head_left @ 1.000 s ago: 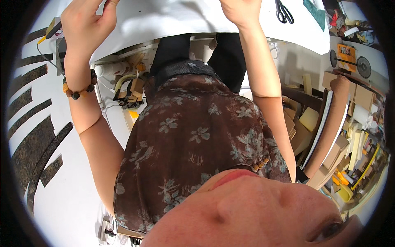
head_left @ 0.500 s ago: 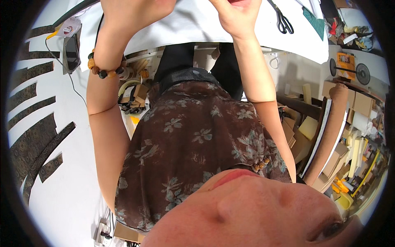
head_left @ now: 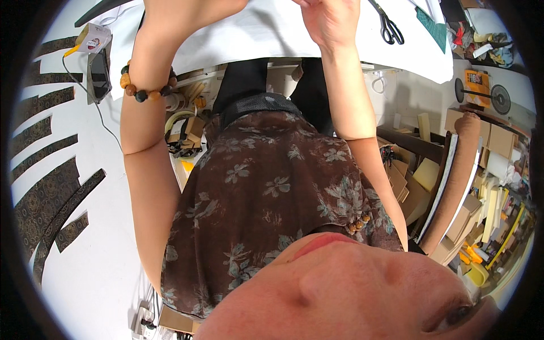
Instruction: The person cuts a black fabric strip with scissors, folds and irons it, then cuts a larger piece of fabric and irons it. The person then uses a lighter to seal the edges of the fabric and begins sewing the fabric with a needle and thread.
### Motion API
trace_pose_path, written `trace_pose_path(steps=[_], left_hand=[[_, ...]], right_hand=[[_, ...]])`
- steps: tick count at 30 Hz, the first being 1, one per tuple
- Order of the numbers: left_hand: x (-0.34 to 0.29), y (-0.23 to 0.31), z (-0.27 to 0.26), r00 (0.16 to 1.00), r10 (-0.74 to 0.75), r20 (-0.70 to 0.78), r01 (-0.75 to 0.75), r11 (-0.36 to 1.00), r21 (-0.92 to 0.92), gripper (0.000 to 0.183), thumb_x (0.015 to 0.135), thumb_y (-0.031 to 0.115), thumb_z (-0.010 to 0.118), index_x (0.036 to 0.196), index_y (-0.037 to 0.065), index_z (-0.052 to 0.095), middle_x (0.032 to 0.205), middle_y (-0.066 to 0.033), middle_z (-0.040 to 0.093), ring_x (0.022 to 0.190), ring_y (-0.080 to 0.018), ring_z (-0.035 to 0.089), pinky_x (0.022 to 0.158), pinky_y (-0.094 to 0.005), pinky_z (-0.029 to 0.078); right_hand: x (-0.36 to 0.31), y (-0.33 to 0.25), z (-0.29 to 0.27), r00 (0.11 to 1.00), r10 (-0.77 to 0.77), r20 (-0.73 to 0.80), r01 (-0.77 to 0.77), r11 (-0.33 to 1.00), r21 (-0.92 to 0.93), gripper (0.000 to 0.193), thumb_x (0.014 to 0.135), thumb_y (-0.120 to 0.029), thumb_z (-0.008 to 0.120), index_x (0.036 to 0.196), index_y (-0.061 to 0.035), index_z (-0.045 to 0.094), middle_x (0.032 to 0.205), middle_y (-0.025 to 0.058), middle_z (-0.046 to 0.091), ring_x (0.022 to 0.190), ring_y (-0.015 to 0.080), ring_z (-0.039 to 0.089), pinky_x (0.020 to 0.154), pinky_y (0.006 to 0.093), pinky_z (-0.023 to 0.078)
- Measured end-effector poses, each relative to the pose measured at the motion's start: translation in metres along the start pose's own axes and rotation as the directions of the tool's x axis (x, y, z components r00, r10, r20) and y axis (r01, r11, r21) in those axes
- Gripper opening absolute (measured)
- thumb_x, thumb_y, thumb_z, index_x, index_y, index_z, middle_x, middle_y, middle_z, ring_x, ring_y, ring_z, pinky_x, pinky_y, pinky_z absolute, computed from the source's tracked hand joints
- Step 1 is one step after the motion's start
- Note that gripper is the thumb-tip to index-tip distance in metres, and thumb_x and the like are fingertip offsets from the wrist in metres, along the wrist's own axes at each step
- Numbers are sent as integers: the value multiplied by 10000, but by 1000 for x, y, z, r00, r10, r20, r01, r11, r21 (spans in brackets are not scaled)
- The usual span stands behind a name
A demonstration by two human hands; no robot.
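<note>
Both of my hands are at the top edge over a white-covered table (head_left: 260,42), partly cut off there. My left hand (head_left: 195,12) shows its back and rounded knuckles; its fingers look bent inward, and anything in them is out of view. A beaded bracelet (head_left: 148,95) circles that wrist. My right hand (head_left: 333,21) has its palm side partly showing and its fingers curled toward the left hand; what they hold, if anything, is hidden. A gap separates the two hands. Black-handled scissors (head_left: 390,31) lie on the table to the right of my right hand.
Dark patterned fabric strips (head_left: 45,187) lie on the white surface at left, near a dark tablet-like device (head_left: 99,76) and a grey cable (head_left: 102,119). At right are a green mat (head_left: 433,29), a brown roll (head_left: 456,175) and cardboard boxes (head_left: 498,136).
My right hand has turned slightly, its palm showing more and its fingers curled at the top edge. My left hand and its bracelet have shifted slightly.
</note>
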State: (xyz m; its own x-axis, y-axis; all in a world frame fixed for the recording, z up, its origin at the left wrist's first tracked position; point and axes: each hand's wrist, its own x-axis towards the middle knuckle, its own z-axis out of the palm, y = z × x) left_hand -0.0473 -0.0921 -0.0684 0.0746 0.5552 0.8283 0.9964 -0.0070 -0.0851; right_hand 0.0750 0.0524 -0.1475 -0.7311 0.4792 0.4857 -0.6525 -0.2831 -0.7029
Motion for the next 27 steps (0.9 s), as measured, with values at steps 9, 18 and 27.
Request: trace_pose_path(steps=[9, 18, 27], left_hand=[[10, -9, 0, 1000, -13, 4, 13, 999, -35, 329, 745, 284, 834, 690, 52, 608, 596, -114, 542, 518, -296, 548, 491, -350, 396], [19, 6, -9, 991, -78, 108, 79, 997, -5, 369, 779, 298, 815, 645, 45, 583, 572, -111, 521, 504, -292, 533, 485, -350, 386], [9, -9, -5, 995, -12, 103, 24, 994, -111, 265, 732, 250, 823, 692, 61, 642, 598, -88, 571, 545, -281, 588, 519, -342, 415]], right_hand=[[5, 11, 0, 999, -41, -16, 38, 986, -161, 292, 990, -118, 667, 1243, 24, 638, 782, -64, 531, 623, 14, 400, 544, 196, 290], [1, 21, 7, 989, -136, -67, 117, 965, -234, 194, 999, -140, 666, 1137, -4, 673, 772, -66, 542, 632, 15, 408, 548, 191, 297], [-5, 13, 21, 988, -101, -115, 63, 953, -298, 178, 988, -114, 673, 1120, 6, 677, 815, -49, 589, 678, 20, 466, 588, 183, 365]])
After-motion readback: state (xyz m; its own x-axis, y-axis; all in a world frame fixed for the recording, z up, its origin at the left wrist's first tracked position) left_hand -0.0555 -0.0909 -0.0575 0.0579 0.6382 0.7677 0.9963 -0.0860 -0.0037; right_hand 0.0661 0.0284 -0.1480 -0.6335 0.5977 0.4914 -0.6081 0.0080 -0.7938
